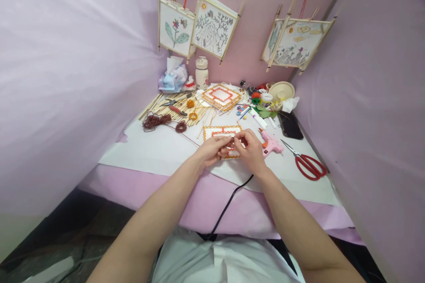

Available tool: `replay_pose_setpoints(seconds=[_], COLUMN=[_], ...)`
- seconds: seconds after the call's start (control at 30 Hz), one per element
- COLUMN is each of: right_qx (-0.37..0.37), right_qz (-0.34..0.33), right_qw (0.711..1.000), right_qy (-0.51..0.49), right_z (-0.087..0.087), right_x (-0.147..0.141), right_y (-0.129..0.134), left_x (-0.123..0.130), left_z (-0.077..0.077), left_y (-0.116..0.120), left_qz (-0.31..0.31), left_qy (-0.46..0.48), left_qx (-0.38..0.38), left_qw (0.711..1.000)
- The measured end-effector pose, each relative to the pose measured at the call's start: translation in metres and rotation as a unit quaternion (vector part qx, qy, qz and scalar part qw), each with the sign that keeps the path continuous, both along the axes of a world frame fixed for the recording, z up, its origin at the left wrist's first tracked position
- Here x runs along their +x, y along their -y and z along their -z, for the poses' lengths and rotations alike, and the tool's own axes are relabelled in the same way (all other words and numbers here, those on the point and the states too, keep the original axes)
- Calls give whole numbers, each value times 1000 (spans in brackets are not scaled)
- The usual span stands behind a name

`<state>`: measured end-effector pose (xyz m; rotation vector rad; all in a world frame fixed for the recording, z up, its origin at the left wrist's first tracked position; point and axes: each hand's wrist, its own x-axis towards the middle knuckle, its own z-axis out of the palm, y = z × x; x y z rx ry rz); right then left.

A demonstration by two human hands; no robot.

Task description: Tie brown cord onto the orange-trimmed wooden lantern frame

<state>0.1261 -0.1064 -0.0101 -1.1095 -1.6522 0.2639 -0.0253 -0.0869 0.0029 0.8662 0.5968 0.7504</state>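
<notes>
Your left hand [212, 150] and right hand [249, 150] both pinch the frame [222, 131] on the table [159, 148], glue gun [271, 145] beside.

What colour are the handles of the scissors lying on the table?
Red, seen clearly in the head view: the scissors lie right of the pink glue gun.

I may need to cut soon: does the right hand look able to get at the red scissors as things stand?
Probably yes. The red scissors lie in the open on the white sheet, to the right of the right hand, nothing between them. That hand is busy, though, pinching at the orange-edged frame.
</notes>
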Motion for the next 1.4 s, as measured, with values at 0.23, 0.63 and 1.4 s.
replay_pose_setpoints(seconds=[0.23, 0.63, 1.4], right_qx=[-11, -153, -161], right_qz=[5, -3, -11], right_qw=[1000, 979, 977], right_qy=[-13, -132, -142], right_z=[-3, -5, -6], right_x=[0, -4, 0], right_y=[2, 3, 1], left_x=[3, 10, 15], left_z=[5, 12, 16], left_y=[-2, 5, 5], left_qz=[-30, -296, -227], left_qy=[-26, -273, -234], left_qx=[37, 392, 298], left_qw=[999, 827, 897])
